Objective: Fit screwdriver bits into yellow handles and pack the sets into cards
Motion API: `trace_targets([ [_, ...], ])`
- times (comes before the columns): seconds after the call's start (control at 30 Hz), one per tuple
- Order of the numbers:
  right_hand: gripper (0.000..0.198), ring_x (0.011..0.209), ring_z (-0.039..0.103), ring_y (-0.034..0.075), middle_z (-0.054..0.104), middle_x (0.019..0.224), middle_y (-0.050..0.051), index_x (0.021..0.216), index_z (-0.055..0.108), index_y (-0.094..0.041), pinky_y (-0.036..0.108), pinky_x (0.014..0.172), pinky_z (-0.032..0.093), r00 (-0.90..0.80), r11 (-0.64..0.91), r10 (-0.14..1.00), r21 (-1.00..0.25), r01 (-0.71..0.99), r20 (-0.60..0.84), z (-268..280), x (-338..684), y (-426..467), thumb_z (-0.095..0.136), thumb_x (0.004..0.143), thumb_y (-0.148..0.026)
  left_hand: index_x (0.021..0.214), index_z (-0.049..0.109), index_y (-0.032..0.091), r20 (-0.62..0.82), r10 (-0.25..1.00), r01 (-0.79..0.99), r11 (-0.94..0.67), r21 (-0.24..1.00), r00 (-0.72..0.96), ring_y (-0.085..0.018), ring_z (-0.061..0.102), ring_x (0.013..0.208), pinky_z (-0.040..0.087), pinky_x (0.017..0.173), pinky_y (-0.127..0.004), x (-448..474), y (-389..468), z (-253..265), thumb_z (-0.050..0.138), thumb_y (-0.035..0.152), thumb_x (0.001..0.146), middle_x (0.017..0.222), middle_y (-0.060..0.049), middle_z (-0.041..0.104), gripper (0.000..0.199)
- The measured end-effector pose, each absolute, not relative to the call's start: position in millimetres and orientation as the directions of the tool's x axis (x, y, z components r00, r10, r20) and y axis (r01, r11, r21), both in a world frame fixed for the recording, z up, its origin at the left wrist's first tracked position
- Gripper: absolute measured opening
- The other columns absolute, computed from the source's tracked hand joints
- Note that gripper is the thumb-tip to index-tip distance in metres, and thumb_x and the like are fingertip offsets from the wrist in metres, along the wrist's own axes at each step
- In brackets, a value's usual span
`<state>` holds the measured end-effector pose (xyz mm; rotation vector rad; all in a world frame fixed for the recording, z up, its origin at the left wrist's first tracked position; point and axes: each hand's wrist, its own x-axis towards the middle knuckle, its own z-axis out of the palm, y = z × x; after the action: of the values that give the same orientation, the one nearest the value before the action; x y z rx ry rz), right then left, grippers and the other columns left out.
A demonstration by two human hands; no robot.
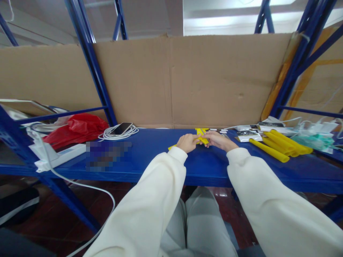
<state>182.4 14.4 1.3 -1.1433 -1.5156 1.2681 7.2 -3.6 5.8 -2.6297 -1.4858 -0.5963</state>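
A small yellow piece with a grey stripe (200, 131) is between my two hands, just above the blue shelf top (160, 137). My left hand (187, 142) grips it from the left with bent fingers. From the other side, my right hand (218, 140) pinches it, fingertips close to those of the left. The fingers cover part of the piece, so its full shape is hidden. Another bit of yellow (171, 147) shows beside my left wrist; whether it belongs to the same piece I cannot tell. Small black-and-white items (218, 130) lie behind my right hand.
Several yellow rolled tubes (270, 150) and silver-and-black packets (249, 136) lie at right. Leftward are a phone (122, 129) on a coiled white cable (107, 135), a red plastic bag (77, 130) and a white power strip (65, 156). A cardboard panel (171, 82) stands behind.
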Motion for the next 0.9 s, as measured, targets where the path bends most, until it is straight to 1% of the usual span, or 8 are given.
trace_targets([
  [0.07,0.015,0.042,0.054,0.01,0.068,0.059,0.004,0.073,0.059,-0.015,0.02,0.04,0.043,-0.257,0.081,0.965,-0.989,0.121,0.047,1,182,14,0.069,0.079,-0.023,0.137,0.056,0.033,0.353,0.809,0.835,-0.537,0.121,0.47,-0.023,0.062,0.117,0.048,0.095,-0.032,8,-4,5,0.046,0.033,0.096,0.127,-0.004,0.066,0.042],
  [0.13,0.012,0.042,0.054,0.009,0.068,0.059,0.004,0.073,0.06,-0.015,0.019,0.041,0.043,-0.252,0.082,0.966,-0.989,0.124,0.049,0,182,14,0.067,0.08,-0.021,0.143,0.049,0.032,0.343,0.819,0.847,-0.52,0.106,0.46,-0.024,0.062,0.116,0.048,0.094,-0.033,9,-4,4,0.045,0.033,0.096,0.129,-0.005,0.065,0.046],
  [0.23,0.008,0.043,0.056,0.01,0.069,0.059,0.004,0.073,0.062,-0.014,0.018,0.041,0.043,-0.249,0.072,0.968,-0.987,0.146,0.034,-3,182,17,0.065,0.08,-0.018,0.15,0.038,0.027,0.309,0.843,0.872,-0.483,0.074,0.441,-0.027,0.064,0.112,0.05,0.091,-0.037,11,-4,2,0.041,0.034,0.097,0.129,-0.009,0.064,0.053],
  [0.3,0.007,0.045,0.057,0.01,0.069,0.059,0.005,0.075,0.064,-0.013,0.018,0.042,0.044,-0.254,0.064,0.967,-0.985,0.163,0.021,-5,182,19,0.064,0.08,-0.017,0.151,0.035,0.025,0.281,0.851,0.879,-0.474,0.047,0.444,-0.029,0.065,0.111,0.05,0.09,-0.039,12,-4,0,0.038,0.034,0.098,0.129,-0.012,0.064,0.054],
  [0.47,0.009,0.046,0.058,0.011,0.07,0.061,0.007,0.079,0.067,-0.011,0.019,0.043,0.045,-0.255,0.063,0.967,-0.984,0.165,0.019,-9,182,22,0.068,0.079,-0.021,0.15,0.033,0.023,0.259,0.841,0.874,-0.484,-0.032,0.475,-0.028,0.065,0.111,0.05,0.09,-0.038,12,-5,-2,0.04,0.035,0.096,0.128,-0.013,0.063,0.055],
  [0.57,0.013,0.048,0.059,0.011,0.071,0.064,0.008,0.081,0.067,-0.011,0.019,0.044,0.046,-0.268,0.072,0.963,-0.987,0.144,0.031,-8,182,21,0.07,0.079,-0.024,0.15,0.032,0.023,0.271,0.829,0.868,-0.492,-0.064,0.489,-0.027,0.065,0.109,0.05,0.089,-0.037,11,-5,-2,0.041,0.031,0.096,0.127,-0.014,0.063,0.055],
  [0.77,0.014,0.047,0.057,0.01,0.07,0.061,0.007,0.073,0.065,-0.013,0.019,0.044,0.045,-0.28,0.087,0.959,-0.988,0.128,0.049,-4,180,15,0.068,0.081,-0.024,0.148,0.034,0.021,0.301,0.82,0.87,-0.487,-0.082,0.487,-0.026,0.067,0.107,0.05,0.088,-0.036,11,-7,1,0.039,0.023,0.096,0.124,-0.014,0.065,0.053],
  [0.9,0.016,0.046,0.056,0.01,0.068,0.058,0.005,0.068,0.061,-0.014,0.019,0.044,0.044,-0.263,0.08,0.964,-0.99,0.115,0.047,-2,178,12,0.067,0.082,-0.021,0.147,0.037,0.021,0.318,0.814,0.866,-0.497,-0.054,0.487,-0.026,0.067,0.108,0.05,0.089,-0.036,11,-9,3,0.039,0.02,0.095,0.126,-0.013,0.064,0.052],
])
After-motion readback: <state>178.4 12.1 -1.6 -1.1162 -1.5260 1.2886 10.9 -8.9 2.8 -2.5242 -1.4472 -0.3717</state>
